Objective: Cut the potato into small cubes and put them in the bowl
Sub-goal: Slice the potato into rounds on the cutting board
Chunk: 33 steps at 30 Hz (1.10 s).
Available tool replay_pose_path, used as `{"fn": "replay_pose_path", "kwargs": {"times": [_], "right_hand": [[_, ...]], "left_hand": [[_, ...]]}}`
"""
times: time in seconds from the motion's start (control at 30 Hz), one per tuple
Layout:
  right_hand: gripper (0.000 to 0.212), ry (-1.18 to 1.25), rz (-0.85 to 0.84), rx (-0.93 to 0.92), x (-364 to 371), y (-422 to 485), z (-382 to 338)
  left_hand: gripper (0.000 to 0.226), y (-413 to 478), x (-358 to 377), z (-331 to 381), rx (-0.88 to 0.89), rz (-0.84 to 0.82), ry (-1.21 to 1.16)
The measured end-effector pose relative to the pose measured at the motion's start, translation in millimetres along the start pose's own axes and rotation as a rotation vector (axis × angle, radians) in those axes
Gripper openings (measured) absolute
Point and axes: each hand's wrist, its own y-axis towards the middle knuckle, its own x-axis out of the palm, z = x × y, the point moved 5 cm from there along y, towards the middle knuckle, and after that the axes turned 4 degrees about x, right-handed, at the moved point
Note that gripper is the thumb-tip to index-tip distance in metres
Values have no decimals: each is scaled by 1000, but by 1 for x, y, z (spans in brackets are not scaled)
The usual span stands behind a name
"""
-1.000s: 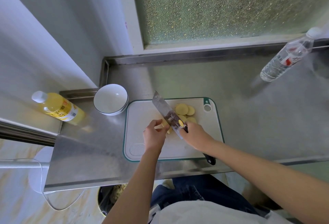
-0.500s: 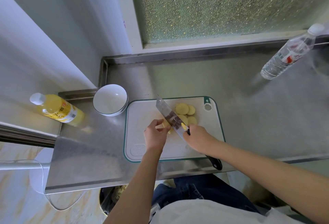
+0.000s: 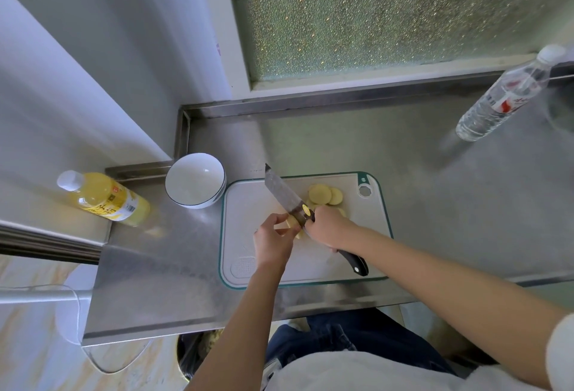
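my left hand (image 3: 273,243) pinches the potato end (image 3: 292,223) on the cutting board (image 3: 248,219), against the knife (image 3: 281,193) my right hand (image 3: 329,229) grips. probably firm, slick, light; best held away from the blade.

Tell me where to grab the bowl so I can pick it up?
Take the bowl by its near rim, thumb inside, fingers outside. It stands upright and empty, so the rim is free. Probably best to come from above and the front: a ledge is behind it, the yellow bottle to its left, the board to its right.
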Motion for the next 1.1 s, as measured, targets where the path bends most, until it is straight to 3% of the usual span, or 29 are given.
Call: {"fn": "replay_pose_path", "kwargs": {"times": [0.33, 0.9, 1.1], "right_hand": [[29, 29, -91, 21, -3, -30, 32], [36, 57, -38, -49, 16, 3, 20], [18, 116, -17, -113, 33, 20, 22]], "left_hand": [[24, 2, 1, 0, -6, -14, -2], [23, 6, -1, 1, -23, -25, 54], [27, 4, -2, 2, -36, -41, 25]]}}
